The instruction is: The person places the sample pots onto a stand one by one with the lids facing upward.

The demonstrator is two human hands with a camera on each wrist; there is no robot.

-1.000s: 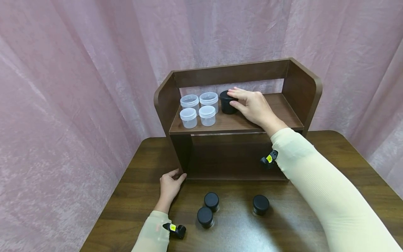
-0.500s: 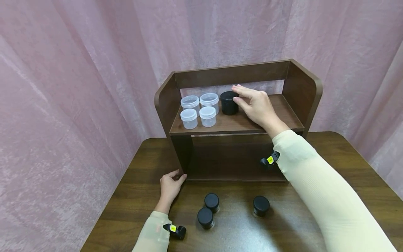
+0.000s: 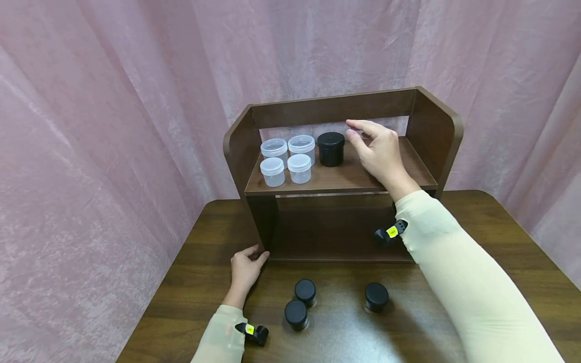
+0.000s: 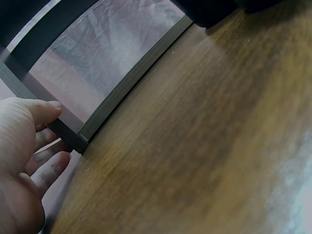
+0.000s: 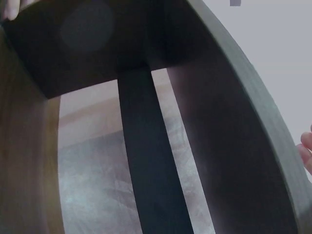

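Note:
My left hand (image 3: 245, 272) holds the lower front corner of the left side of a brown two-tier desktop shelf (image 3: 340, 189). In the left wrist view the left hand (image 4: 24, 161) has its thumb on one face of the panel and its fingers on the other. My right hand (image 3: 379, 154) hovers over the upper board with thumb and fingers parted, holding nothing. Just left of it, apart from the fingertips, stands a black lidded jar (image 3: 331, 149). Several clear jars with translucent lids (image 3: 299, 169) are grouped on the board's left. In the right wrist view only fingertips (image 5: 306, 148) show.
Three black-lidded jars stand on the wooden table (image 3: 199, 282) before the shelf: a close pair, a rear jar (image 3: 305, 291) and a front jar (image 3: 296, 313), and a separate jar (image 3: 376, 296) farther right. Pink curtains (image 3: 136, 126) hang behind.
The right hand has let go of the black jar and drawn away to the right, its fingers parted. The jar stays on the upper board. My left hand keeps its place.

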